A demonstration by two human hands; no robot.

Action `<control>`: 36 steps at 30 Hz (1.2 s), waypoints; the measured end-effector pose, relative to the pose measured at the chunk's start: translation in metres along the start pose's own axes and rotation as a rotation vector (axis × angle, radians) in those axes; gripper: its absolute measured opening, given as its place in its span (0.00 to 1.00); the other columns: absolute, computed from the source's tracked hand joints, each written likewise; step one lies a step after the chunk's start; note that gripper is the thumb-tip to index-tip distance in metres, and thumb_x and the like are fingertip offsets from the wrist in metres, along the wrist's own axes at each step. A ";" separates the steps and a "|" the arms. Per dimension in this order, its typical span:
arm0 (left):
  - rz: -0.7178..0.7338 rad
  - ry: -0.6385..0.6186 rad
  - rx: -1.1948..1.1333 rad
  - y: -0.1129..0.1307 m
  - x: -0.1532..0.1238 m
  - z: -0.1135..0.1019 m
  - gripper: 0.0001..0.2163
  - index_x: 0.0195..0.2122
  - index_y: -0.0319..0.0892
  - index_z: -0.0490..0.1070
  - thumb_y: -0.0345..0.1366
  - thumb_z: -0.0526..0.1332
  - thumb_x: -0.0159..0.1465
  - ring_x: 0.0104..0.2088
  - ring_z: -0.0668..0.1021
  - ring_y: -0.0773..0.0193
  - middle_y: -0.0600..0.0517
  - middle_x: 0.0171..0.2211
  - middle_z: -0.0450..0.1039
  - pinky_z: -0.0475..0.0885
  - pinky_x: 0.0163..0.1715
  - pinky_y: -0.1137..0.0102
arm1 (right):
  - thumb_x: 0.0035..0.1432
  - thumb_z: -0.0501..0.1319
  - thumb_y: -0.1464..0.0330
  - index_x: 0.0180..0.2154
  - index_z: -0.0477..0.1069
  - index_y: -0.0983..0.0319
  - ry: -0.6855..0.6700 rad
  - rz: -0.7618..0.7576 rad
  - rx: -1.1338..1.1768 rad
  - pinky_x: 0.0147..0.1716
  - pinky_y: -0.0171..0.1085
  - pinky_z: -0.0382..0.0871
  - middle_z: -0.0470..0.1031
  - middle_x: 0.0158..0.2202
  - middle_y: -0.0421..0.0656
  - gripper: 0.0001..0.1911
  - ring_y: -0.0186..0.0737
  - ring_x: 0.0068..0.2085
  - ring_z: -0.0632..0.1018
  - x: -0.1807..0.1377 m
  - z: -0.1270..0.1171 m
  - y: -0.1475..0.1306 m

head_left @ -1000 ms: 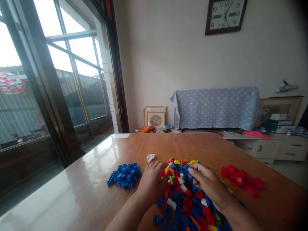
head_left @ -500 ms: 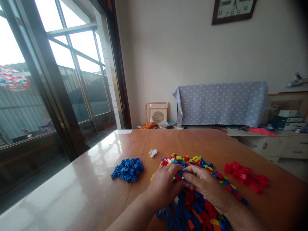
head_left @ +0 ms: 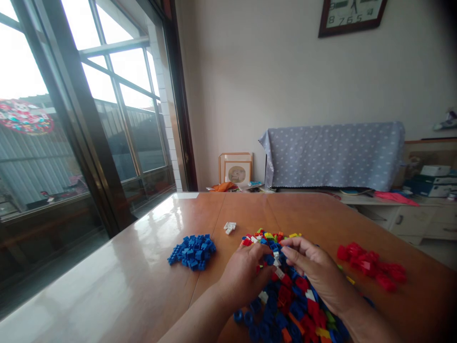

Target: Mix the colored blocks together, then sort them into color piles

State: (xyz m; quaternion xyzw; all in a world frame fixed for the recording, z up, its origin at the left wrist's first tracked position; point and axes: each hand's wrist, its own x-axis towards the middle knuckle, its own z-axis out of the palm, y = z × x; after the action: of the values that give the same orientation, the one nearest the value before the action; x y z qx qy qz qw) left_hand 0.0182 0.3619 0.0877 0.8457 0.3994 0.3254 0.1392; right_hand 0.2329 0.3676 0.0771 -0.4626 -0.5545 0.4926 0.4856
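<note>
A mixed heap of small coloured bricks (head_left: 285, 295) lies on the wooden table (head_left: 143, 286) in front of me. My left hand (head_left: 246, 274) rests on the heap's left side, fingers curled into the bricks near a blue one. My right hand (head_left: 316, 274) lies on the heap's right side, fingers bent and pinching among the bricks at the top. What either hand grips is hidden by the fingers. A sorted pile of blue bricks (head_left: 193, 250) sits to the left, a pile of red bricks (head_left: 369, 267) to the right, and a few white bricks (head_left: 229, 227) lie beyond.
A large window (head_left: 71, 119) runs along the left. Behind the table stand a spotted grey cloth cover (head_left: 332, 155), picture frames (head_left: 236, 169) on the floor, and a low white cabinet (head_left: 403, 214) with boxes. A clock (head_left: 352, 14) hangs on the wall.
Both hands have come together over the far middle of the heap; the left hand slid right from the heap's edge. The camera tilted slightly, shifting the scene.
</note>
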 end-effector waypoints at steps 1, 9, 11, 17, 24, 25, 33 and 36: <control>0.001 0.000 0.002 -0.001 0.000 0.000 0.12 0.50 0.47 0.69 0.37 0.62 0.66 0.44 0.78 0.58 0.51 0.43 0.78 0.70 0.43 0.67 | 0.57 0.66 0.50 0.46 0.74 0.58 0.033 -0.007 0.003 0.34 0.34 0.65 0.74 0.33 0.38 0.23 0.37 0.34 0.72 0.002 -0.002 0.002; -0.011 -0.009 0.008 -0.007 0.001 0.000 0.13 0.52 0.48 0.71 0.37 0.61 0.67 0.46 0.79 0.58 0.49 0.48 0.77 0.71 0.45 0.67 | 0.54 0.67 0.52 0.47 0.74 0.59 0.032 -0.070 -0.020 0.45 0.38 0.71 0.79 0.44 0.44 0.24 0.45 0.46 0.77 0.005 0.007 0.008; -0.017 0.007 0.012 -0.010 0.001 0.002 0.13 0.53 0.48 0.70 0.35 0.60 0.67 0.46 0.79 0.58 0.49 0.47 0.77 0.71 0.45 0.67 | 0.53 0.68 0.52 0.47 0.74 0.59 0.022 -0.082 -0.024 0.44 0.38 0.71 0.79 0.44 0.44 0.24 0.45 0.46 0.78 0.003 0.011 0.007; -0.100 0.044 0.047 -0.012 0.002 0.002 0.08 0.44 0.46 0.69 0.32 0.60 0.63 0.37 0.78 0.60 0.51 0.37 0.77 0.70 0.36 0.69 | 0.54 0.64 0.46 0.45 0.74 0.60 0.070 -0.059 -0.106 0.29 0.36 0.69 0.80 0.37 0.45 0.27 0.43 0.36 0.78 0.004 0.006 0.001; -0.124 0.082 0.114 -0.023 0.003 -0.012 0.10 0.45 0.46 0.70 0.30 0.59 0.63 0.42 0.78 0.59 0.50 0.42 0.76 0.71 0.41 0.68 | 0.55 0.61 0.42 0.41 0.74 0.60 0.163 -0.053 -0.160 0.28 0.35 0.66 0.79 0.36 0.45 0.28 0.42 0.33 0.77 0.009 0.002 0.005; -0.137 0.089 0.133 -0.025 0.003 -0.015 0.10 0.45 0.46 0.71 0.31 0.59 0.63 0.43 0.78 0.59 0.49 0.43 0.76 0.71 0.41 0.69 | 0.55 0.61 0.42 0.40 0.74 0.60 0.170 -0.064 -0.167 0.28 0.35 0.67 0.78 0.35 0.44 0.28 0.41 0.33 0.76 0.009 0.002 0.006; -0.372 0.179 0.433 -0.055 -0.003 -0.053 0.10 0.44 0.48 0.71 0.32 0.57 0.63 0.45 0.78 0.57 0.50 0.44 0.75 0.68 0.43 0.66 | 0.56 0.63 0.44 0.41 0.74 0.59 0.119 -0.117 -0.211 0.37 0.39 0.73 0.78 0.36 0.44 0.26 0.44 0.37 0.76 0.011 -0.001 0.009; -0.514 0.164 0.579 -0.071 -0.009 -0.068 0.11 0.46 0.49 0.72 0.34 0.56 0.64 0.48 0.77 0.54 0.49 0.46 0.76 0.66 0.47 0.63 | 0.57 0.62 0.44 0.41 0.74 0.59 0.120 -0.139 -0.249 0.37 0.40 0.73 0.79 0.35 0.44 0.25 0.44 0.36 0.77 0.013 -0.002 0.015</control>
State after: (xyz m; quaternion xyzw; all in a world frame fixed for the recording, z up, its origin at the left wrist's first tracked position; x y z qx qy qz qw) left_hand -0.0725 0.3990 0.0998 0.6935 0.6833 0.2204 -0.0603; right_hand 0.2341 0.3816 0.0637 -0.5084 -0.6121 0.3566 0.4897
